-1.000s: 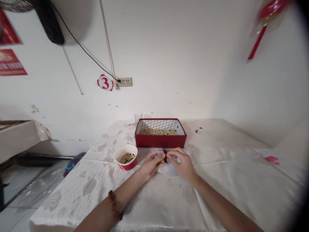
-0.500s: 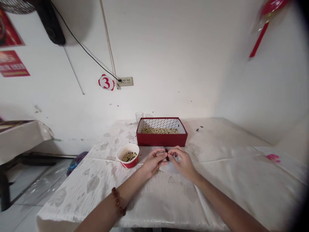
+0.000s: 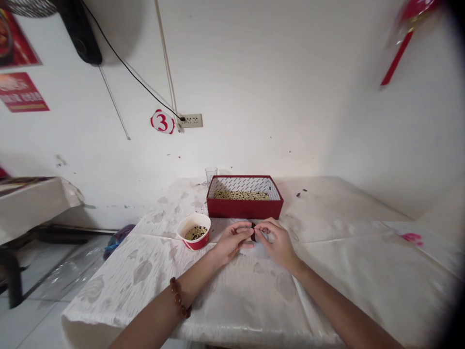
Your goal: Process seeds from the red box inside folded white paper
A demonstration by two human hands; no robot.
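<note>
My left hand and my right hand meet over the table, just in front of a red box. Between their fingertips they pinch a small dark brown, pod-like piece; its exact kind is too small to tell. Inside the box, which has a white patterned lining, lies a layer of pale yellow seed-like grains mixed with dark bits. To the left of my left hand stands a red and white paper bowl, with similar pale and dark grains at its bottom.
A clear glass stands behind the box's left corner. Dark scraps lie to the box's right. The table wears a pale leaf-patterned cloth. On the wall are a socket with a black cord and a fan.
The view has shifted slightly. Both hands stay together at nearly the same spot, and the dark piece between the fingertips has turned a little.
</note>
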